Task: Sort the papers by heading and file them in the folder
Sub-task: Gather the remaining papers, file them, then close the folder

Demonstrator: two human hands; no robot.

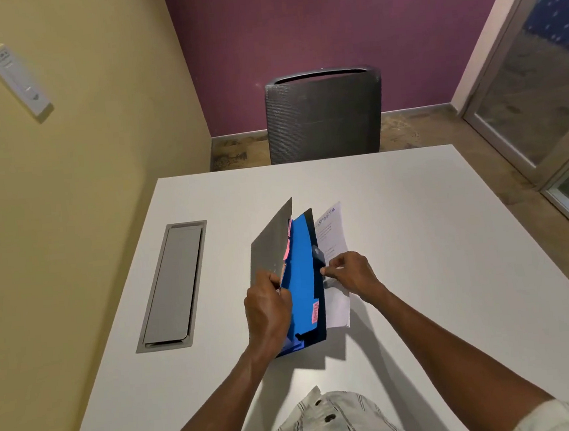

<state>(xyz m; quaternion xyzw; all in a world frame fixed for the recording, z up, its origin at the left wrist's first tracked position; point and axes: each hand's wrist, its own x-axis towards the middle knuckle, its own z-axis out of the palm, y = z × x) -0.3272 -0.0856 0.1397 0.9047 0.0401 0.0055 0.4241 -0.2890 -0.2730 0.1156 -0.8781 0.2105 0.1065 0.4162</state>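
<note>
A dark expanding folder [271,244] with blue inner dividers [301,268] stands open on the white table [414,224]. Pink tabs [315,312] stick to the dividers. My left hand [267,313] grips the folder's front flap and dividers near their lower edge. My right hand [348,271] pinches the folder's right edge beside a white sheet [331,232] headed "SPORTS", which lies partly under and behind the folder's right side. Only the sheet's top and lower corner show.
A grey cable-tray lid [172,287] is set into the table at the left. A dark mesh chair [322,115] stands behind the far edge. A yellow wall runs along the left, a glass door at the right.
</note>
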